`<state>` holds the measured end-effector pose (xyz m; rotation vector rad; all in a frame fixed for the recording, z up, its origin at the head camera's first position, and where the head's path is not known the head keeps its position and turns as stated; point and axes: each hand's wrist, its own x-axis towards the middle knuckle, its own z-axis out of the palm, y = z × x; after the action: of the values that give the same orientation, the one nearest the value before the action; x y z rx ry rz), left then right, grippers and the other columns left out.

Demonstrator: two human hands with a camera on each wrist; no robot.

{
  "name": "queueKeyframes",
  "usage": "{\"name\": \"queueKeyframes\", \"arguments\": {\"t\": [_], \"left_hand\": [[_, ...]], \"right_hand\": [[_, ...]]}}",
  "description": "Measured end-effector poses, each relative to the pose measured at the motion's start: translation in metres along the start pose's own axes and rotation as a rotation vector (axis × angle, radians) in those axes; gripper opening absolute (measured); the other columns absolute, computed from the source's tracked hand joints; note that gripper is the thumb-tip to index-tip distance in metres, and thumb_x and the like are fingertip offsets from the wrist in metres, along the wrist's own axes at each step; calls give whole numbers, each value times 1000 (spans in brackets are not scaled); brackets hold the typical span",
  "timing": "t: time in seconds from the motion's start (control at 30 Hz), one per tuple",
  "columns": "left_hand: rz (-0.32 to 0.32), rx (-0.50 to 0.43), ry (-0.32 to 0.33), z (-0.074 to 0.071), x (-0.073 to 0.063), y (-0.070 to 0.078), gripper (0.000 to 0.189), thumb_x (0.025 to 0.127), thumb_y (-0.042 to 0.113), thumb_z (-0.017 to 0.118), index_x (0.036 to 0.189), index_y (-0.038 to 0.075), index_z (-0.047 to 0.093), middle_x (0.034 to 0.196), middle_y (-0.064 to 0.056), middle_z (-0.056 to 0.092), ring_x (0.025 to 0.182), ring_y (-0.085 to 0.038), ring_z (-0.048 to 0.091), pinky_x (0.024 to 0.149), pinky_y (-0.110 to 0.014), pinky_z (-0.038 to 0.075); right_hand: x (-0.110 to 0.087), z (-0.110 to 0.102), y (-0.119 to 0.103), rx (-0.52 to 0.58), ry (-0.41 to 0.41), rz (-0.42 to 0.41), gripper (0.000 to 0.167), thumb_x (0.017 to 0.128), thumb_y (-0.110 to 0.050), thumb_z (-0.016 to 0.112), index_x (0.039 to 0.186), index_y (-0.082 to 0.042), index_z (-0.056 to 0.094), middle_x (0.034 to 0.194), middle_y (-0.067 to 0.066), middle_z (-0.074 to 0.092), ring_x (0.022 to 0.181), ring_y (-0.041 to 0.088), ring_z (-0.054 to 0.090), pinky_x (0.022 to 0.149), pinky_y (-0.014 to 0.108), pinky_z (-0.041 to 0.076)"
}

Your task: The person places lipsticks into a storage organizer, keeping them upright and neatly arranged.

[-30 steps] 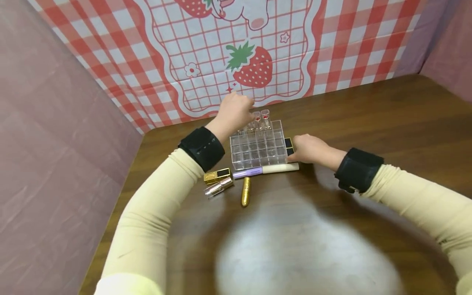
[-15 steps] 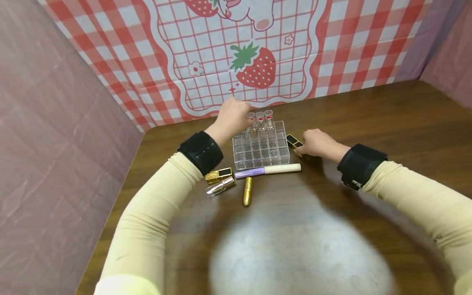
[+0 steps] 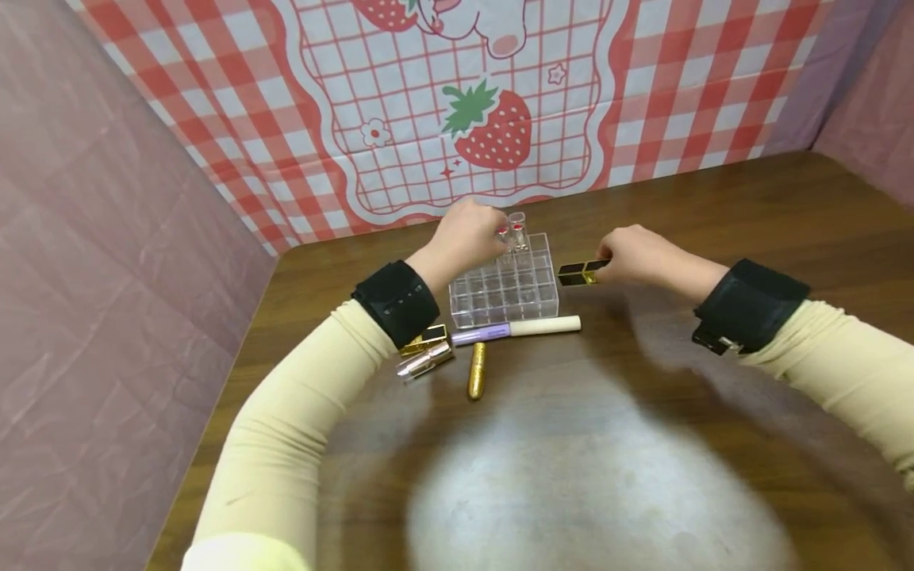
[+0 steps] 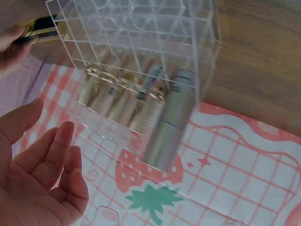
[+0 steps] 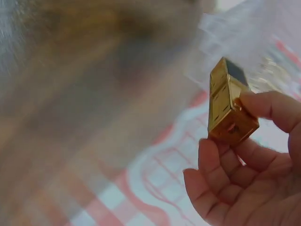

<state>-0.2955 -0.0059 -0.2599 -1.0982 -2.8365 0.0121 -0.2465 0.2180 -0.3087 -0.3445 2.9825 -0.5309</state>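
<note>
My right hand [image 3: 635, 252] pinches a gold-and-black lipstick [image 3: 580, 274] between thumb and fingers, just right of the clear grid organizer [image 3: 504, 319]. In the right wrist view the gold case [image 5: 220, 106] stands out from the fingertips. Over the organizer's back row is my left hand [image 3: 467, 238], its fingers loosely bent and empty in the left wrist view. Several clear-capped lipsticks [image 4: 117, 106] and one silvery tube [image 4: 170, 122] stand in that row. From the head view, the left hand hides most of them.
In front of the organizer lie a purple-and-white tube [image 3: 543, 326] and a glittery gold tube [image 3: 476, 373]. Left of these, another gold-and-black lipstick [image 3: 432, 339] lies beside a rose-gold one [image 3: 424, 362]. A strawberry-print cloth [image 3: 493, 131] hangs behind the table.
The right hand has drawn the gold-and-black lipstick away from the organizer's right side and turned it sideways. The left hand has shifted slightly right along the back row.
</note>
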Motion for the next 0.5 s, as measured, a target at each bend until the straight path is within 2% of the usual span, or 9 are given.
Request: {"name": "queueKeyframes", "arguments": {"t": [0.03,0.1,0.2,0.27,0.37,0.5], "left_hand": [[13,-8,-8,1,1,2,17,83,16,58,96,9,68,68,1,51,63,-13,39,61,-26,32],[36,-52,-40,2,2,8,23,84,20,61,104,10,67,74,1,58,68,-11,48,65,-24,39],[62,-120,-113,4,4,17,39,84,28,64,119,12,61,97,-1,66,88,-13,58,80,-26,45],[84,-151,-162,5,4,24,43,83,32,65,120,12,60,109,-2,65,96,-14,59,84,-28,46],[140,-136,-218,7,5,31,34,82,33,66,110,13,66,98,-1,67,87,-14,59,78,-27,45],[187,-128,-260,9,4,36,17,82,27,66,92,13,69,81,2,65,72,-12,53,68,-27,43]], "right_hand": [[-3,-5,-4,-4,8,-23,12,76,-11,61,78,1,64,67,6,56,60,18,46,55,32,38],[-8,-14,-11,-12,26,-70,14,76,-11,62,84,1,66,72,7,61,63,19,49,59,33,41],[-14,-23,-22,-21,47,-127,14,76,-10,64,85,0,66,73,6,62,64,18,50,60,33,41],[-18,-27,-29,-20,52,-150,14,76,-10,65,86,0,67,74,6,62,65,18,51,61,33,42],[-20,-29,-36,-18,56,-178,13,75,-9,66,85,-1,67,75,6,62,65,18,52,61,33,42],[-21,-27,-41,-7,56,-201,12,74,-7,66,84,-1,67,73,6,62,65,17,53,61,33,43]]}}
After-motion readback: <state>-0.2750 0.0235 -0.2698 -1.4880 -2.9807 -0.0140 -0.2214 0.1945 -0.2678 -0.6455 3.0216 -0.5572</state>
